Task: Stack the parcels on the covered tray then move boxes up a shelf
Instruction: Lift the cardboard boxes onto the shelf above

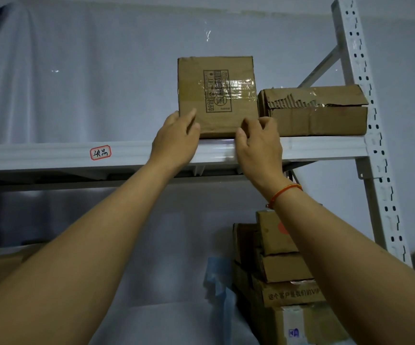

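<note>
A brown taped box (216, 95) with black printed markings stands upright on the upper white shelf (52, 155), at its front edge. My left hand (176, 138) reaches up and holds its lower left corner, thumb on the front face. My right hand (258, 143) has curled fingers on the box's lower right corner. Touching its right side lies a flatter box with a torn top (318, 115).
A perforated white upright (365, 120) bounds the shelf on the right. Below it, a stack of several cardboard boxes (283, 270) sits on the lower level. Clear plastic sheeting (77, 70) hangs behind the rack. A red-framed label (100, 152) sticks to the shelf edge.
</note>
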